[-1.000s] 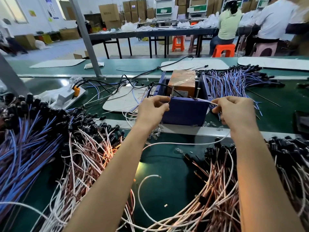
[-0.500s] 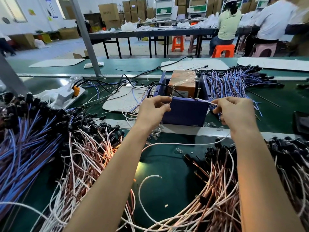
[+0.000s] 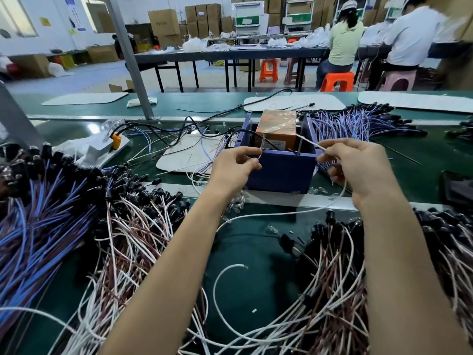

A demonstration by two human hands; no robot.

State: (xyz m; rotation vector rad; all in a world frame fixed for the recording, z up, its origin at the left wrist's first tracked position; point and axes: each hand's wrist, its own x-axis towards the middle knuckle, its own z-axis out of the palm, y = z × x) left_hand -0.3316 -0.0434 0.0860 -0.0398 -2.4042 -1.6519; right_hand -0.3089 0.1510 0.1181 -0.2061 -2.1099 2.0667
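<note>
Left hand (image 3: 230, 167) pinching thin bare lead (image 3: 259, 155), right hand (image 3: 358, 165) pinching braided white wire (image 3: 311, 142)

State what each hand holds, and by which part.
The right hand pinches the thin white wire near its free end; the left hand pinches a fine strand, too small to identify.

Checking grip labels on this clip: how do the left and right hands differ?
The left hand pinches a thin wire end at the front-left rim of the blue box; the right hand pinches a white wire off the box's right corner. The white wire trails down over the belt; the wire end looks short. Both pinch with thumb and forefinger, in front of the box.
</note>
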